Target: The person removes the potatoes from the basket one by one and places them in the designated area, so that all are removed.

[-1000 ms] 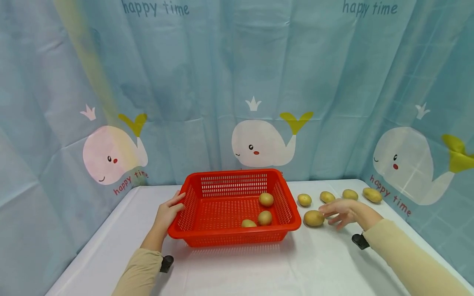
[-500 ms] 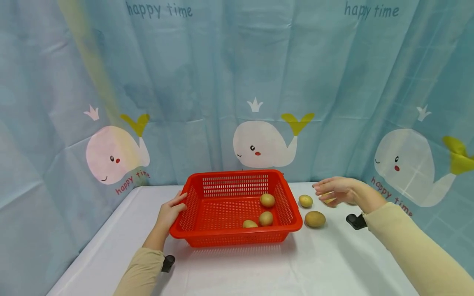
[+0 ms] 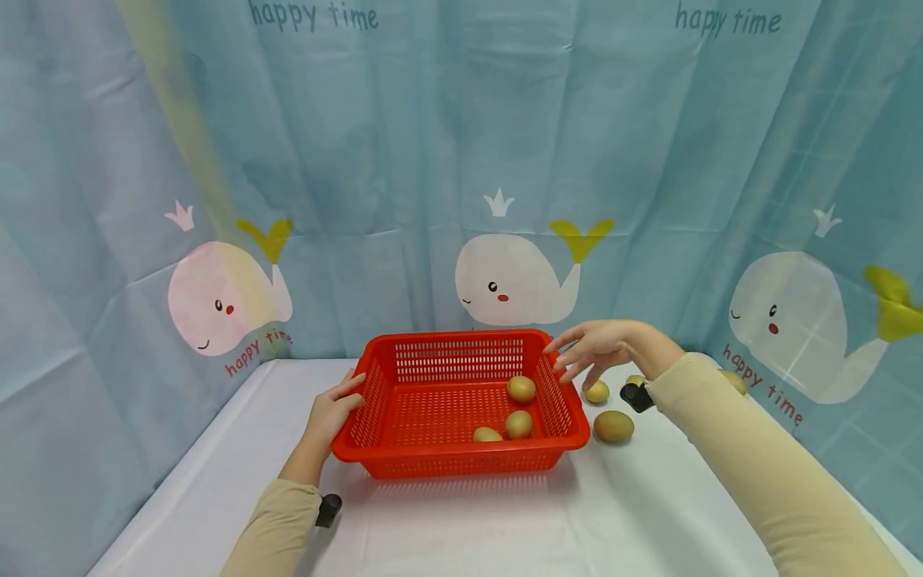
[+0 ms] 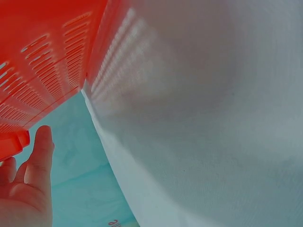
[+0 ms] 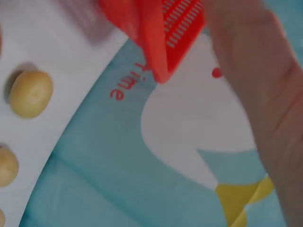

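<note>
A red plastic basket (image 3: 461, 453) with slotted walls stands on the white table. Inside it, near the right side, lie three potatoes (image 3: 521, 389). My left hand (image 3: 333, 413) rests against the basket's left rim, fingers fairly straight; in the left wrist view that hand (image 4: 28, 189) shows below the rim, partly cut off. Over the basket's right rim hovers my right hand (image 3: 594, 346), fingers spread and holding nothing. Just outside the basket's right wall lies a single potato (image 3: 614, 427), and another potato (image 3: 596, 391) sits behind it, below the right hand.
More potatoes lie along the back right of the table; one potato (image 3: 734, 381) shows past the right sleeve (image 3: 750, 449), which hides part of that row. A light blue curtain (image 3: 404, 200) printed with whales hangs behind and at both sides of the table (image 3: 447, 529).
My right hand has left the potato beside the basket, risen, and moved left to the basket's right rim. The left hand stays at the left rim.
</note>
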A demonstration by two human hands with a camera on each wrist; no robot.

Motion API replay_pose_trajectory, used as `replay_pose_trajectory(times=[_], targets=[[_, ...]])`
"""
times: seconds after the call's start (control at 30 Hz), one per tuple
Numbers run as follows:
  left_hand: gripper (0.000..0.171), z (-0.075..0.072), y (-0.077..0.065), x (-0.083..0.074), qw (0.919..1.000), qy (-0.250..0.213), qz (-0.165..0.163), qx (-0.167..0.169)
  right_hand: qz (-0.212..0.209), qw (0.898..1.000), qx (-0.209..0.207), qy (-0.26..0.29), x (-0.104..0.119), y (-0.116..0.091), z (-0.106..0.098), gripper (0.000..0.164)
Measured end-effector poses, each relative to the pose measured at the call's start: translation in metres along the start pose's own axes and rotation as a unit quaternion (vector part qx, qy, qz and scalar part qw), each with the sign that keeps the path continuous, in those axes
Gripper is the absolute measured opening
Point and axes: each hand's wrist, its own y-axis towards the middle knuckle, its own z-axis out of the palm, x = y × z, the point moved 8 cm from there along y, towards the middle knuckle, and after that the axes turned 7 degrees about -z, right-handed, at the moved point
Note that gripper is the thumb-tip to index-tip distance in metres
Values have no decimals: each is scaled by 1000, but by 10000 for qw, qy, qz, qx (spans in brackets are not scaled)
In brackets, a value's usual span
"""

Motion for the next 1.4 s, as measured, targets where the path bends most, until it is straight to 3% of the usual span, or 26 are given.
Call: replay_pose_trajectory(times=[0.37,0.67,0.77,0.9,1.0,1.1,1.33,1.4], targets=[[54,0,2,2,9999,-156,10,-12,245,9963,780,-249,14,52,31,50],[54,-2,1,2,9999,-140,36,-56,838,9881,1263,-251,-2,80,44,54],[54,-1,1,2,9998,-189,74,-48,1221,9875,1000,3,-14,86,44,55],[54,0,2,2,9998,-185,94,-44,1844,9807,336,559,-31,89,43,52],[54,0,3,3,9998,-184,77,-73,2011,9783,112,489,-38,91,40,48],[54,1,4,3,9997,-219,92,-75,2129,9762,376,141,-43,95,40,46],[53,0,2,4,9996,-227,94,-145,2715,9554,1133,-253,-55,98,49,42],[54,-1,2,3,9995,-223,105,-184,2690,9522,1304,-622,-55,100,49,44]])
